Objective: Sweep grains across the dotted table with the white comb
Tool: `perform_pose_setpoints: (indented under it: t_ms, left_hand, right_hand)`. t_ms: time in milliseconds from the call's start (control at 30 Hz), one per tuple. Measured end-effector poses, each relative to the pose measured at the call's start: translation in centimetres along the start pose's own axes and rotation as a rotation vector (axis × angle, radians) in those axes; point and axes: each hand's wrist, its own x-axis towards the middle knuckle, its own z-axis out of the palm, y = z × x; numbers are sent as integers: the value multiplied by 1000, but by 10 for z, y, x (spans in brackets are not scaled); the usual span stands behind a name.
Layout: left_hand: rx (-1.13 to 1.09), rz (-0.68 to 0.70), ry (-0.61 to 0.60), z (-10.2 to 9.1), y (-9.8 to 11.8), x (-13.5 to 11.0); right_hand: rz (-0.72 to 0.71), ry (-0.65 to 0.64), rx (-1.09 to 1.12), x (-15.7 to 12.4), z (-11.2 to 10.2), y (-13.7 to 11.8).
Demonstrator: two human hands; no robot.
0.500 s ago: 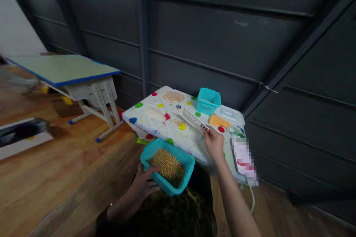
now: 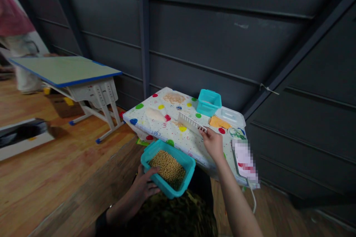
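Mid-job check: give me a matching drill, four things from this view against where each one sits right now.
Things:
1. teal bin of beans
2. small teal bin
3. white toothed tool
4. orange sheet

Places:
A. in the right hand, over the dotted table
B. gripped by the left hand, below the table's near edge
C. lying flat beside the white tray
D. on the table's far side, near the wall

Pairs: 1-B, 2-D, 3-A, 4-C.

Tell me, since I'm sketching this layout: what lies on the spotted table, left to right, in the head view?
White grain pile → tan grain pile → white toothed scraper, held by the right hand → empty teal tub → white tray. The orange cloth overlaps tub and tray, so it is left out.
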Motion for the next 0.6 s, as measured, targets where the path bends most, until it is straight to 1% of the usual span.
perform_pose_setpoints:
  t_ms: [100, 200, 267, 367, 600]
  left_hand:
    - [10, 6, 12, 0, 0, 2]
    - [19, -11, 37, 1, 0, 4]
    - [16, -10, 25, 0, 0, 5]
    - [3, 12, -9, -2, -1, 5]
    - [-15, 11, 16, -1, 1, 2]
  right_hand:
    - [-5, 8, 19, 1, 0, -3]
    - [-10, -21, 44, 3, -2, -4]
    - [-10, -46, 74, 3, -3, -5]
    - [-18, -40, 93, 3, -3, -6]
    - [-24, -53, 119, -5, -7, -6]
